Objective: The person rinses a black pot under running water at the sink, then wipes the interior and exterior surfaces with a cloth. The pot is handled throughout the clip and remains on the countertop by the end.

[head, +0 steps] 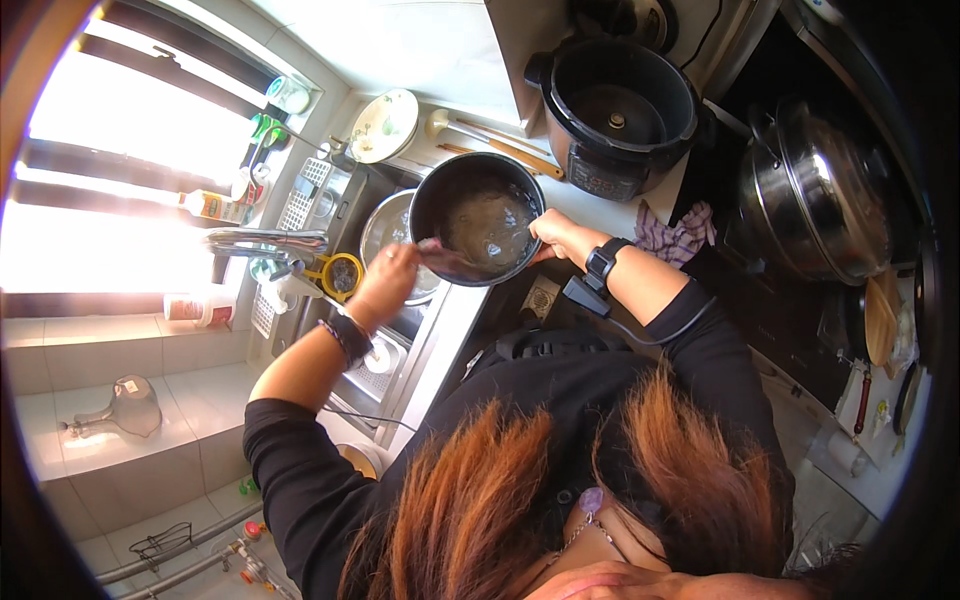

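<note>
A dark round inner pot is held tilted above the front of the counter, with some clear liquid in its bottom. My right hand grips its rim on the right. At the pot's left edge, my left hand holds a pinkish thing, perhaps a cloth, that reaches inside and is too blurred to name. Partly hidden behind the pot and my left hand, a metal bowl sits in the sink. A yellow-rimmed strainer is beside that hand.
An electric pressure cooker base stands uncovered at the back right. Near it lie a ladle, chopsticks and a checked cloth. A large steel steamer pot occupies the right side. A faucet and stacked plates are left.
</note>
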`<state>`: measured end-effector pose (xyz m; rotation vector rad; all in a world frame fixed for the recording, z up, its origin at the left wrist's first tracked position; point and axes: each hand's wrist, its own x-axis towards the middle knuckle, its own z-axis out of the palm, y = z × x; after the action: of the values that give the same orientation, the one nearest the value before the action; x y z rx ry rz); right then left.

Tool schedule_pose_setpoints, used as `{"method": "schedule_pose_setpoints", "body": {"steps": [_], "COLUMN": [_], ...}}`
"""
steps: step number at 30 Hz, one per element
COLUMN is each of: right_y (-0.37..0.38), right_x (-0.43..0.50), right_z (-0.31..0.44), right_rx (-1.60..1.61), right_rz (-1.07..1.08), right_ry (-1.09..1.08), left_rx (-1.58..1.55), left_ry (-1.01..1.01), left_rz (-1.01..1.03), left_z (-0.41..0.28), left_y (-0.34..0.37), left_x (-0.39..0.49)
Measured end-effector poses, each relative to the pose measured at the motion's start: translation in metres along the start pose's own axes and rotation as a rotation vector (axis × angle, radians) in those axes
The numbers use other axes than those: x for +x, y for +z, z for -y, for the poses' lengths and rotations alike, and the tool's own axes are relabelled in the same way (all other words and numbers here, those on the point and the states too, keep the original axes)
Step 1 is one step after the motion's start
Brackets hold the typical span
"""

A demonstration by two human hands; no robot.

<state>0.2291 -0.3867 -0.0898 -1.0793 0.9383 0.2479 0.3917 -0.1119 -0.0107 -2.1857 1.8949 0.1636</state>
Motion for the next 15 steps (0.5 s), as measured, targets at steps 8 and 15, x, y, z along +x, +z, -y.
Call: {"method": "schedule_pose_setpoints", "body": {"steps": [8,15], "right_y": [-0.001,-0.001], "right_x": [-0.01,-0.002], "right_z": [0.003,-0.003], "right_rx": [0.013,0.047], "right_rz": [0.024,0.001], "right_ry": [0.02,-0.042], "left_rx": [-0.024,-0.824], "left_ry": [0.124,-0.02], "left_rz": [-0.234,0.303], "left_z": [-0.01,-0.024], "left_y": [-0.001,-0.018], "left_x": [0.022,0.093]}}
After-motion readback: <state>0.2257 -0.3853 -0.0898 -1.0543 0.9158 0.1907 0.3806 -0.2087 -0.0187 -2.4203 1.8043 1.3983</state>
